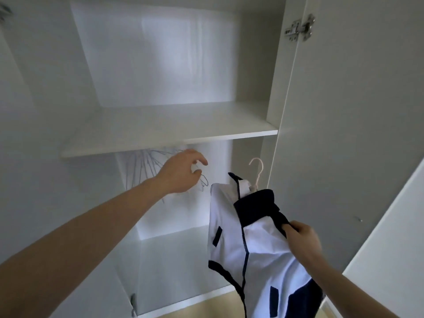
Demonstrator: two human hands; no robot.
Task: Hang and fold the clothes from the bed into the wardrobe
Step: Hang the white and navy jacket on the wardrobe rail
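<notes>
A white jacket with dark navy trim (257, 244) hangs on a pale hanger (257, 171) in front of the open white wardrobe (160, 131). My right hand (302, 242) grips its dark collar edge and holds it up at the lower right. My left hand (183, 172) reaches under the shelf among several thin wire hangers (142, 168), its fingers curled around something small and white there. The hanging rail itself is hidden behind the shelf edge.
A bare shelf (169, 138) spans the wardrobe above the hanging space. The open right door (344, 125) with a metal hinge (299, 28) stands close to my right arm. The wardrobe floor panel (179, 271) lies below, with wooden flooring (218, 304) in front.
</notes>
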